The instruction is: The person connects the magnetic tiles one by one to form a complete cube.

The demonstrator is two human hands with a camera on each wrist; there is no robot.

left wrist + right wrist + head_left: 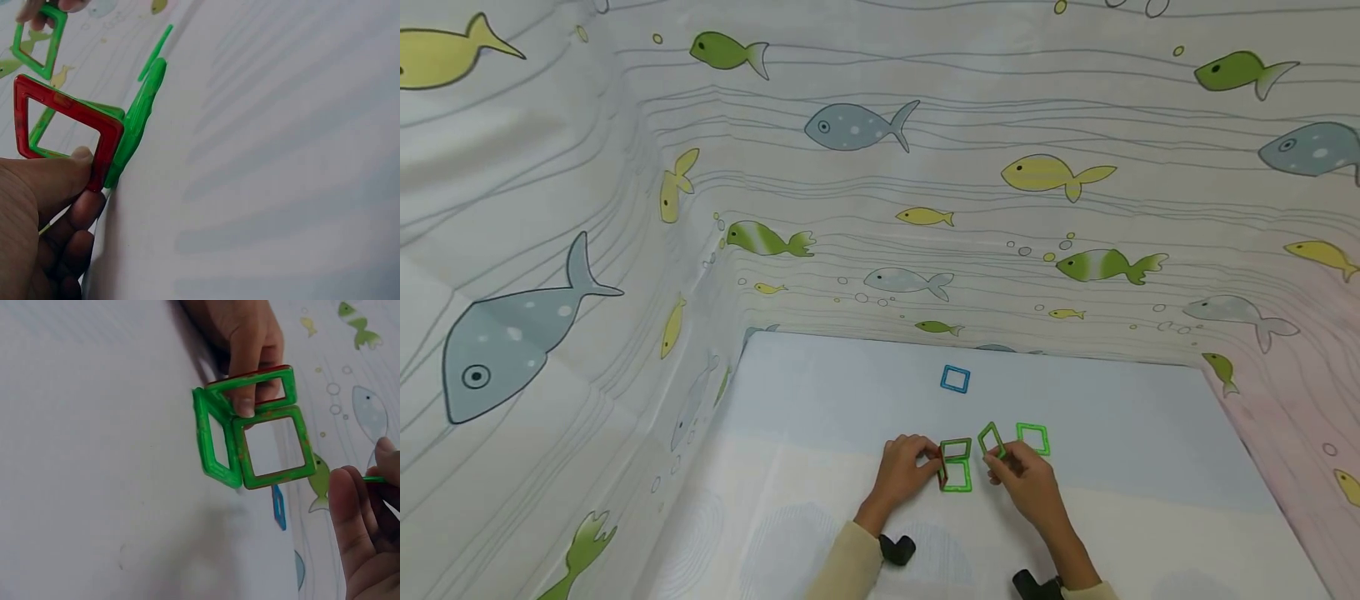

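Observation:
My left hand [906, 467] pinches an upright magnetic tile, a square frame whose outer face is red [62, 102] in the left wrist view and whose inner face is green. It stands on the edge of a flat green tile [139, 115]. A second upright tile [306, 444] rises along another edge, forming a corner with the first. To the right, my right hand [1026, 483] pinches a loose green tile [57, 44] between thumb and fingers, raised and tilted, apart from the corner. In the right wrist view it shows only as a thin edge.
A green square tile [1045, 440] lies flat just beyond my right hand. Farther back lies a blue square tile [957, 368]. The white table [820, 383] meets fish-printed cloth [850, 250] at its back and sides. Black straps with camera mounts [897, 550] sit at the wrists.

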